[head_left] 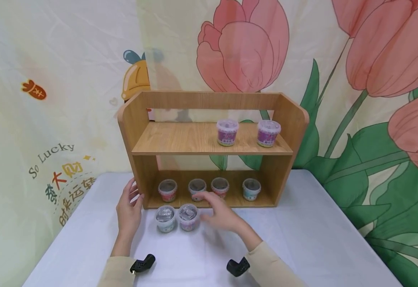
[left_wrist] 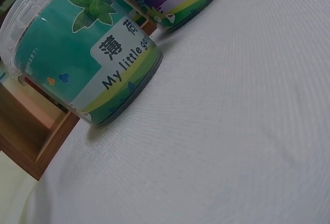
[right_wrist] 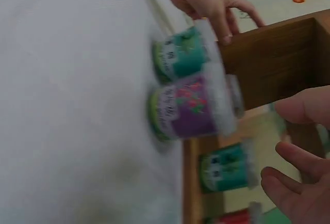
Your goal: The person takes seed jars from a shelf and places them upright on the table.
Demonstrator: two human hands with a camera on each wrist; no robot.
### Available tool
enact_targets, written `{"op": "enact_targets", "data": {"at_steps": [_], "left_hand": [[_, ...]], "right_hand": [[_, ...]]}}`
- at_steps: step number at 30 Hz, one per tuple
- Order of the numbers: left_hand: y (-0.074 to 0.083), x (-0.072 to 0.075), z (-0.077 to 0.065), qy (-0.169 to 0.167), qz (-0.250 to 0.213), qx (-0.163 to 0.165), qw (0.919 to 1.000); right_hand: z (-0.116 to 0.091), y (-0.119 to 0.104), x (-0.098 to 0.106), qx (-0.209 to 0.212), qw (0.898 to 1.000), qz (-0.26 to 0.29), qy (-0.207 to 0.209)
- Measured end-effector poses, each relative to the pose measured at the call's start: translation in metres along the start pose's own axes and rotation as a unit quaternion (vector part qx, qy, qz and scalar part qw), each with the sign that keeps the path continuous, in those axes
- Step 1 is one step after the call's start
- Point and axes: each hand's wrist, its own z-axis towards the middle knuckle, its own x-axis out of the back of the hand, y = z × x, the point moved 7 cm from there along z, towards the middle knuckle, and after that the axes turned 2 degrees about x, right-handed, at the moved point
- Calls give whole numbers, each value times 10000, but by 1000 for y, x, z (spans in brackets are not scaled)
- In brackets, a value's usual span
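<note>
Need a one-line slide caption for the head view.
Left hand touches the wooden shelf; right hand hovers beside two cups before it, six more cups standing on its tiers.

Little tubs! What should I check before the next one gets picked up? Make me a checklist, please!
1. Right hand free to grab: ok, its fingers are apart and hold nothing.
2. Left hand out of the tubs' way: ok, it touches the left side of the wooden shelf.
3. Green tub and purple tub upright: ok, both stand on the table in front of the shelf.
4. All tubs on the shelf: not ok, those two are on the table.
5. Lids pressed tight: cannot tell; they're on, but tightness doesn't show.
</note>
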Motion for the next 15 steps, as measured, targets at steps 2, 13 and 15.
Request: {"op": "enact_targets", "data": {"at_steps": [2,13,15], "left_hand": [[0,0,1,20,-52,-60,10000],[1,1,0,-23,-89,-161,9998],[0,1,0,-14,-90,-160,9998]], "right_hand": [[1,-14,30,138,9996,21,230],[-1,-76,175,587,9778,-88,2011],[2,-78,188,613,9758,-253,2082]]}}
